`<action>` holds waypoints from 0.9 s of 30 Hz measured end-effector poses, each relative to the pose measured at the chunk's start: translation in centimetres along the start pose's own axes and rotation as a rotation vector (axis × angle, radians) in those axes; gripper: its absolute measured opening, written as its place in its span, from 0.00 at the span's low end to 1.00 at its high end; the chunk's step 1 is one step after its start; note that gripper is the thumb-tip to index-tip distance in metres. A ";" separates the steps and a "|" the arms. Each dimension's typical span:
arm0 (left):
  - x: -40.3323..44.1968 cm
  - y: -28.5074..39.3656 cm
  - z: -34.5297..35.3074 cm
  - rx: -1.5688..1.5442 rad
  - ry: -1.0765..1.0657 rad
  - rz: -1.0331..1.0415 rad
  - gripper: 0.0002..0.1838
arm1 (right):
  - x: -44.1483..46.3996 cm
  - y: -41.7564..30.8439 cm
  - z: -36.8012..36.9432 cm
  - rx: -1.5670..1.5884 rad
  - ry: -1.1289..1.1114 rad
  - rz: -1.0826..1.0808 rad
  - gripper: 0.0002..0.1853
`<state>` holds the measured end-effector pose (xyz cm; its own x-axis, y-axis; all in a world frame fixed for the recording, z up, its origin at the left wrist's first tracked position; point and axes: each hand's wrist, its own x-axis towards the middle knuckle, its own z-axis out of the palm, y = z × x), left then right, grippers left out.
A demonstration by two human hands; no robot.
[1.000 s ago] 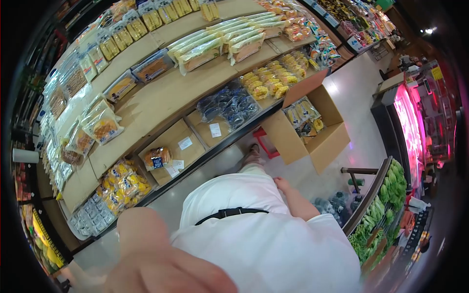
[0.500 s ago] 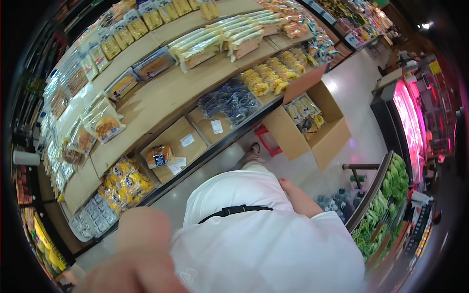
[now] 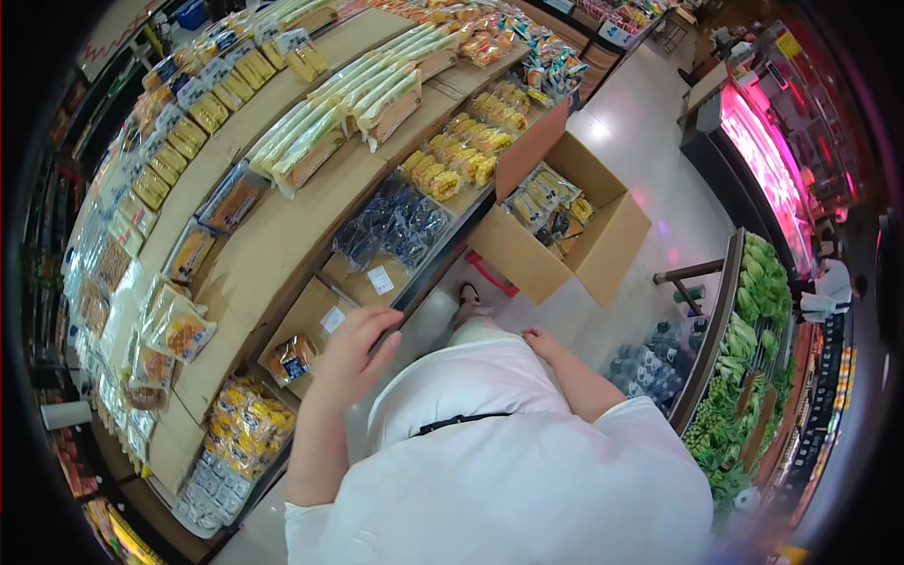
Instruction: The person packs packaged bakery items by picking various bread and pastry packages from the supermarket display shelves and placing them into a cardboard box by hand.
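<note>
My left hand (image 3: 362,347) is raised in front of the bread display, with its thumb and fingers apart and nothing in it. Behind it lies a cardboard tray (image 3: 299,315) with a packaged bread (image 3: 291,359) and a white slip of paper (image 3: 332,319). My right hand (image 3: 540,343) hangs beside my thigh, its fingers loosely out and holding nothing that I can see. Beyond it stands an open carton (image 3: 603,247) with packaged goods (image 3: 546,201) inside, above a red stool (image 3: 492,273).
Tiered shelves (image 3: 254,240) of bagged bread run along my left. Dark packages (image 3: 393,224) and yellow ones (image 3: 460,151) fill the lower tier. On the right are a rack of green vegetables (image 3: 744,348), bottles (image 3: 650,363) on the floor and a pink-lit case (image 3: 767,160).
My left hand has moved from a blurred spot close to the camera out over the shelf edge. The view has shifted, and my right hand shows more fully beside my thigh.
</note>
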<state>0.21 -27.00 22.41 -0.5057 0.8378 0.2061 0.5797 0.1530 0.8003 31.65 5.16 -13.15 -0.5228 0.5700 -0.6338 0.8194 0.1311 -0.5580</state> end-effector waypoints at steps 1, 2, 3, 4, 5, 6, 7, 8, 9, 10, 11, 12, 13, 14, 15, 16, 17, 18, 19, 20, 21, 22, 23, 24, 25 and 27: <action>0.0 -1.5 0.8 -0.055 -0.056 -0.067 0.12 | 0.4 -0.7 0.1 0.037 -0.008 -0.025 0.16; 0.1 -2.8 1.4 -0.108 -0.109 -0.139 0.12 | 0.7 -1.4 0.1 0.067 -0.010 -0.059 0.16; 0.2 -4.3 2.0 -0.161 -0.157 -0.212 0.12 | 0.9 -2.2 -0.2 0.097 -0.013 -0.096 0.15; 0.5 -6.1 2.5 -0.146 -0.138 -0.270 0.12 | 1.3 -3.2 -0.5 0.125 -0.017 -0.133 0.14; 0.9 -8.0 3.0 -0.130 -0.117 -0.327 0.12 | 1.6 -4.3 -0.9 0.159 -0.035 -0.137 0.14; 1.5 -9.8 3.5 -0.114 -0.094 -0.383 0.12 | 1.9 -5.4 -1.4 0.193 -0.054 -0.141 0.14; 2.5 -11.0 3.8 -0.109 -0.005 -0.371 0.13 | 2.3 -6.5 -1.8 0.225 -0.074 -0.145 0.13; 3.6 -12.0 4.0 -0.138 0.055 -0.383 0.13 | 2.8 -7.7 -2.4 0.244 -0.098 -0.148 0.13; 5.3 -12.5 3.8 -0.167 0.117 -0.394 0.14 | 3.3 -9.1 -3.0 0.262 -0.123 -0.153 0.13; 7.2 -13.0 3.5 -0.194 0.178 -0.404 0.15 | 4.0 -10.4 -3.6 0.281 -0.148 -0.157 0.13; 9.2 -13.9 3.1 -0.146 0.221 -0.372 0.17 | 4.6 -11.8 -4.2 0.348 -0.180 -0.177 0.12; 11.9 -13.0 2.4 -0.104 0.263 -0.357 0.19 | 5.2 -13.2 -4.8 0.416 -0.211 -0.194 0.12; 14.3 -13.8 2.1 -0.085 0.334 -0.373 0.22 | 6.1 -14.3 -5.1 0.485 -0.242 -0.209 0.12; 16.7 -14.8 2.3 -0.067 0.399 -0.386 0.24 | 7.4 -15.2 -5.3 0.494 -0.286 -0.265 0.12; 19.0 -15.9 2.3 0.014 0.461 -0.392 0.26 | 8.6 -16.2 -5.5 0.505 -0.323 -0.316 0.12; 21.1 -17.1 2.4 0.090 0.513 -0.392 0.29 | 9.3 -17.6 -6.1 0.521 -0.351 -0.362 0.12; 23.5 -18.3 2.6 0.160 0.558 -0.386 0.32 | 10.0 -19.0 -6.6 0.450 -0.359 -0.402 0.11; 27.5 -20.0 3.6 0.059 0.668 -0.431 0.38 | 10.0 -21.3 -8.7 0.405 -0.339 -0.414 0.11; 29.0 -20.6 3.7 0.036 0.675 -0.427 0.37 | 10.0 -23.1 -9.7 0.336 -0.346 -0.443 0.11; 30.3 -20.7 4.1 0.018 0.685 -0.425 0.37 | 10.6 -23.5 -10.3 0.324 -0.355 -0.443 0.11; 31.5 -20.4 4.7 0.071 0.723 -0.470 0.37 | 11.4 -23.9 -10.6 0.314 -0.368 -0.446 0.11; 32.4 -20.1 5.1 0.128 0.765 -0.516 0.36 | 12.1 -24.0 -10.8 0.301 -0.386 -0.453 0.11; 33.1 -19.7 5.4 0.188 0.811 -0.562 0.36 | 12.9 -23.8 -10.7 0.305 -0.388 -0.452 0.11; 33.8 -18.9 5.7 0.035 0.835 -0.554 0.35 | 13.9 -23.4 -10.5 0.306 -0.393 -0.453 0.11; 34.3 -17.9 6.0 -0.120 0.859 -0.548 0.33 | 14.6 -23.5 -10.5 0.304 -0.399 -0.454 0.11; 34.8 -17.4 6.6 -0.319 0.883 -0.501 0.29 | 15.5 -23.8 -11.0 0.285 -0.429 -0.451 0.11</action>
<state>-23.31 2.95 11.96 -0.9988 0.0203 0.0451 0.0473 0.1234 0.9912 6.60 19.83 -3.80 -0.8936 0.1303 -0.4295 0.4364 0.0286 -0.8993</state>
